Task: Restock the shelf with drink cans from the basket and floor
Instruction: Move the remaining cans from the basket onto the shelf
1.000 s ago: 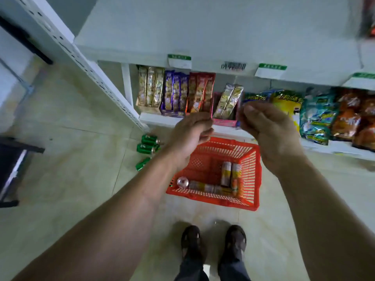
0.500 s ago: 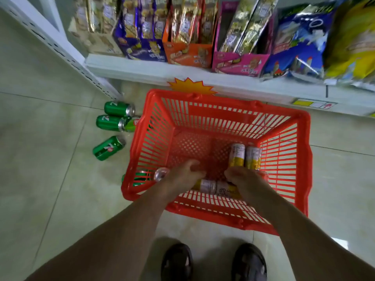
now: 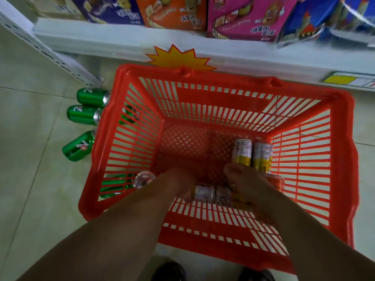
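Both hands reach into the red basket [image 3: 343,159] on the floor below the snack shelf [image 3: 121,45]: the left hand [image 3: 172,185] and right hand [image 3: 245,185] each curl over a yellow-and-white can [image 3: 204,193], though the fingers' grasp cannot be confirmed. A rushed two-can lift risks a dropped, dented can; green cans [image 3: 83,115] wait beside the basket
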